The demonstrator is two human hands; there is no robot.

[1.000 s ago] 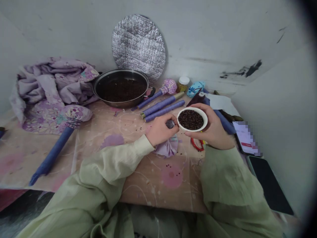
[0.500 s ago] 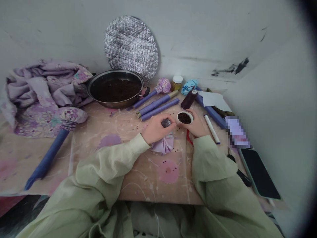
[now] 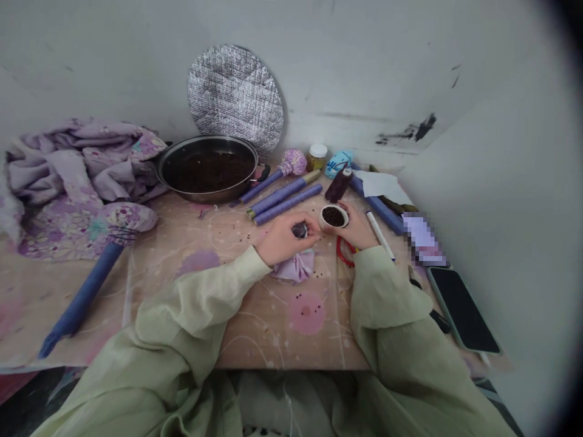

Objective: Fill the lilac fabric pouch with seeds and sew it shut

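My right hand (image 3: 357, 226) is wrapped round a small white cup (image 3: 322, 220) filled with dark grains (image 3: 334, 216). Close beside it, my left hand (image 3: 285, 238) curls round a small, shiny, dark container (image 3: 299, 230); what is inside it I cannot make out. Below my left hand lies a small gathered piece of purple cloth (image 3: 298, 267), partly covered by the hand. Red-handled scissors (image 3: 345, 252) lie under my right wrist, partly hidden. Dark specks are scattered on the table cover (image 3: 273, 331).
A wide pan (image 3: 207, 197) with dark grains stands behind, near blue-wrapped sticks (image 3: 288, 204). Further right are a thread spool (image 3: 337, 187), a lidded jar (image 3: 316, 159), a marker (image 3: 380, 235) and a phone (image 3: 464, 309). Purple floral cloth (image 3: 68, 176) and a cloth-headed stick (image 3: 86, 297) lie left.
The whole view has shifted slightly. The shiny container has tilted a little in my left hand, and more of the red scissors shows. Both hands keep their holds.
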